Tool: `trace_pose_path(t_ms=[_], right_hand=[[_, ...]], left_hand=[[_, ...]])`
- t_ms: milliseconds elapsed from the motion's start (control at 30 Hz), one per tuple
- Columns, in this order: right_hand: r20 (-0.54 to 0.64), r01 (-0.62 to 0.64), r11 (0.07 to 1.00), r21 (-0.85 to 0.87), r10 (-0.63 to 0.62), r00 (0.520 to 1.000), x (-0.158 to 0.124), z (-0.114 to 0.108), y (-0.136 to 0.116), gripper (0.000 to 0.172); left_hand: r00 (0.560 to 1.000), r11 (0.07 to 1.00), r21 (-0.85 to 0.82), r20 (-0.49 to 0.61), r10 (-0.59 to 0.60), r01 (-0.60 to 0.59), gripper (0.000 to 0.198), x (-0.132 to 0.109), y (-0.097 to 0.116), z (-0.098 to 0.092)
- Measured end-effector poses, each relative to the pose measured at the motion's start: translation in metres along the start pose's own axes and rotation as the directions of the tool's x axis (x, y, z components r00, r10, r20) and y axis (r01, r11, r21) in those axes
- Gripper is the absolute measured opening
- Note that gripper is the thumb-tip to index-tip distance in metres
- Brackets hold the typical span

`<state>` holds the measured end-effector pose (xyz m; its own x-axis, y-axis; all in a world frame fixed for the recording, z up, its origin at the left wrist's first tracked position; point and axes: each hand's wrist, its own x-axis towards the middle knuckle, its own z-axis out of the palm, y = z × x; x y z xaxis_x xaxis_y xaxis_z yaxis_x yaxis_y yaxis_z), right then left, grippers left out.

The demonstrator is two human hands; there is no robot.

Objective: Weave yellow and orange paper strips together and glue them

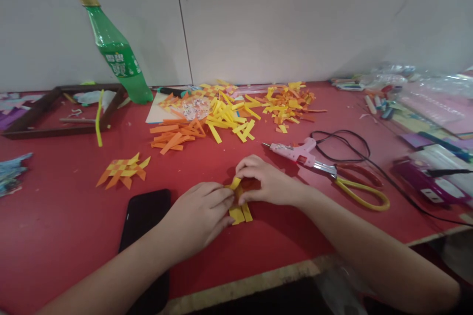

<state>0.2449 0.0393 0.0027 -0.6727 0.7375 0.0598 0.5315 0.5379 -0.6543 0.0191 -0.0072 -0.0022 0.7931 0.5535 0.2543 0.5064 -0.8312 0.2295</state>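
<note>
Yellow paper strips (238, 214) lie on the red table between my two hands. My left hand (207, 206) is closed at their left side, its fingertips pressing on them. With thumb and fingers curled, my right hand (264, 182) pinches the upper end of a yellow strip that bends upward. Fingers cover part of the strips, so how they cross is hidden. To the left rests a woven orange and yellow paper piece (123, 171). Piles of loose yellow strips (231, 113) and orange strips (177, 135) lie beyond my hands.
A black phone (144, 216) is beside my left forearm. Right of my hands lie a pink glue gun (295, 151) and scissors (364, 194), with a dark cord behind. A green bottle (121, 59) leans near a brown frame (55, 133). More woven pieces (290, 103) are heaped at the back.
</note>
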Motion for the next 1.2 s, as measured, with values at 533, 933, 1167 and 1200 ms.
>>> trace_pose_path(t_ms=[533,933,1167,1200], right_hand=[[-0.447,0.021,0.993,0.119,0.035,0.894,-0.003,0.011,-0.023,0.007],[-0.373,0.009,0.923,0.385,0.147,0.916,-0.008,0.024,-0.038,0.004],[-0.059,-0.114,0.627,0.771,0.248,0.967,-0.006,0.017,-0.036,0.008],[-0.025,-0.136,0.592,0.794,0.255,0.967,-0.005,0.016,-0.036,0.009]], left_hand=[[0.755,0.688,-0.639,-0.247,-0.607,0.344,0.036,0.003,0.001,-0.008],[0.614,0.118,-0.886,0.209,-0.761,0.448,0.057,0.013,0.013,-0.016],[0.648,-0.018,-0.91,0.308,-0.696,0.413,0.059,0.01,0.013,-0.016],[0.658,-0.028,-0.911,0.318,-0.682,0.411,0.058,0.009,0.013,-0.016]])
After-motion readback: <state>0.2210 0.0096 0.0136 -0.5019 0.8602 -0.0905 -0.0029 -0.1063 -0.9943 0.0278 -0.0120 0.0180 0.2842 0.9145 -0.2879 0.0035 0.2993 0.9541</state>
